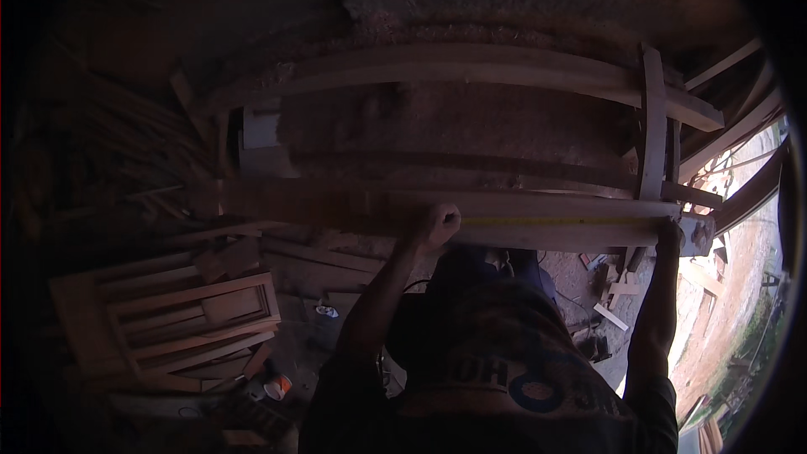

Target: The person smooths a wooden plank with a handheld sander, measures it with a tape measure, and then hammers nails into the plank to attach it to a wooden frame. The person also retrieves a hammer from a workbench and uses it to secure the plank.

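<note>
A long wooden beam (555, 238) lies across the workbench in front of me. Along it runs the yellow blade of a tape measure (546, 221), straight between my hands. My left hand (440, 225) is closed in a fist at the beam's middle, with the blade coming out beside it; any case inside is hidden. At the beam's right end, my right hand (669, 231) is closed at the other end of the blade, its fingers dark and partly hidden.
Beyond the beam, another long timber (471, 63) and a crosspiece (652, 126) form a bench frame. A panelled wooden frame (193, 315) stands at lower left. Wood offcuts (620, 290) litter the floor at right. Dark lumber (126, 143) is piled at left.
</note>
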Available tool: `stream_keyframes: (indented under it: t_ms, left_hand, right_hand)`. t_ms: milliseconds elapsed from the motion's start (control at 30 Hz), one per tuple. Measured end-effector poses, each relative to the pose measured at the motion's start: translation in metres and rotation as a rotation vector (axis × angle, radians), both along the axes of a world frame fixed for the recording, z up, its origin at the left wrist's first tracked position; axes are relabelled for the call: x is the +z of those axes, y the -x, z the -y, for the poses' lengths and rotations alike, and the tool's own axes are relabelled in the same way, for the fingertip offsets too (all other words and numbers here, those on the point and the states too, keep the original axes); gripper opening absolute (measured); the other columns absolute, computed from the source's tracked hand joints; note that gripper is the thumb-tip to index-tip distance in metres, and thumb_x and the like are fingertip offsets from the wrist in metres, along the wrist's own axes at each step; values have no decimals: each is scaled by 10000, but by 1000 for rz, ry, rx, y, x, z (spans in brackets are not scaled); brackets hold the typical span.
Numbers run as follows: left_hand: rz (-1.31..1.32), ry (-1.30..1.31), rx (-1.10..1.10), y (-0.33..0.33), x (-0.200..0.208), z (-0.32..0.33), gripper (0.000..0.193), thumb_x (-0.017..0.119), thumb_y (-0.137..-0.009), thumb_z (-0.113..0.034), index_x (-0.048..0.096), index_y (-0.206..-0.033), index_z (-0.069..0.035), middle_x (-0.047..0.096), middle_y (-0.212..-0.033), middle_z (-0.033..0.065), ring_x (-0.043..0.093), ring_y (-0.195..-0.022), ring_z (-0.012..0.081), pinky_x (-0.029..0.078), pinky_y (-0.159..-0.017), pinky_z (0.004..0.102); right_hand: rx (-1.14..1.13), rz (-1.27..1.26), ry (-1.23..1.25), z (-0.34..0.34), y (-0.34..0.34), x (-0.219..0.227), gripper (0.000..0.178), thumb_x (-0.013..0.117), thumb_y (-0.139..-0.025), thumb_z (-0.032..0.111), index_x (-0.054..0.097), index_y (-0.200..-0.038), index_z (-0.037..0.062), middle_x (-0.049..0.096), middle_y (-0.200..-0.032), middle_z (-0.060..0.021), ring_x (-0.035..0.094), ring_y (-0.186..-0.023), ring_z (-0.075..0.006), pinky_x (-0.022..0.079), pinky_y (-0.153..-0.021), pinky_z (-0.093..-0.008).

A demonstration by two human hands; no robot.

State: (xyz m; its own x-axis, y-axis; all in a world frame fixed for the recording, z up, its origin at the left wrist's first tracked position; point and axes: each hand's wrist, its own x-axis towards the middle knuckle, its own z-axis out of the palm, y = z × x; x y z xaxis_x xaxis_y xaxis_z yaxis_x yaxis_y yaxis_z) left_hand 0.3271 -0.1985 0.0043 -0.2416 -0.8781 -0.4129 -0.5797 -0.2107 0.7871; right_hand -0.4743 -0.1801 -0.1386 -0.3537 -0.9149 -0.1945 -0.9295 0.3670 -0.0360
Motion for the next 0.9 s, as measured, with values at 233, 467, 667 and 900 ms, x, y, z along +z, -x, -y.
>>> stream_keyframes:
  t_ms: [233,467,667,900]
  left_hand:
    - [311,-37,210,-148,22,-30,209,665,-926,-230,722,-950,-30,709,-808,132,686,-732,209,516,-682,381]
    - [464,-58,138,-166,1,-13,310,711,-887,-356,760,-947,-56,744,-912,142,724,-828,271,532,-733,406]
    - [538,-43,144,-157,-1,-5,300,736,-846,-359,793,-924,-75,757,-905,168,742,-836,328,566,-750,444]
    - [512,42,130,-165,-8,-12,266,755,-828,-327,793,-869,-67,754,-838,163,732,-751,353,572,-703,451]
  right_hand:
    - [214,-202,-107,29,-55,39,290,503,-999,244,716,-1044,51,720,-939,-247,708,-952,-427,550,-779,-547]
    - [111,-128,-121,37,-86,83,294,516,-1005,244,713,-1106,50,718,-990,-271,694,-997,-454,537,-830,-554]
    - [204,-93,-104,27,-57,78,236,617,-992,195,701,-1142,34,700,-1074,-251,682,-1043,-431,535,-904,-489]
    - [181,-112,-77,30,-73,71,227,657,-967,167,719,-1129,21,706,-1064,-243,685,-1023,-423,535,-902,-482]
